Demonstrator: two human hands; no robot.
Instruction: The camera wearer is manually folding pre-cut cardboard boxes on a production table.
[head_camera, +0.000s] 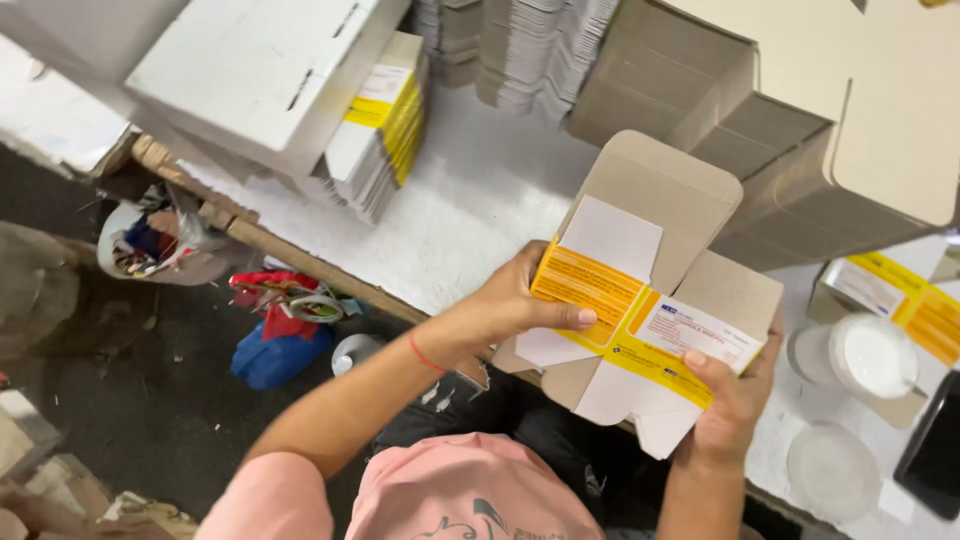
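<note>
At frame centre-right, the half-folded white-and-yellow cardboard carton (640, 330) slants upper-left to lower-right above the white surface (470, 200), left hand (510, 305) pinching its upper-left panel, right hand (730, 400) gripping its lower-right edge.

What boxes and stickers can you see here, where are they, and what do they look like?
Folding carton: held between left hand and right hand, brown card inside, white and yellow-orange panels.
Flat carton stack: upper left on the white table, white with yellow edges.
Big white box: top left, plain.
Brown cardboard boxes: top right, open flaps.
Yellow-and-white carton: right edge, behind a round white lid.
</note>
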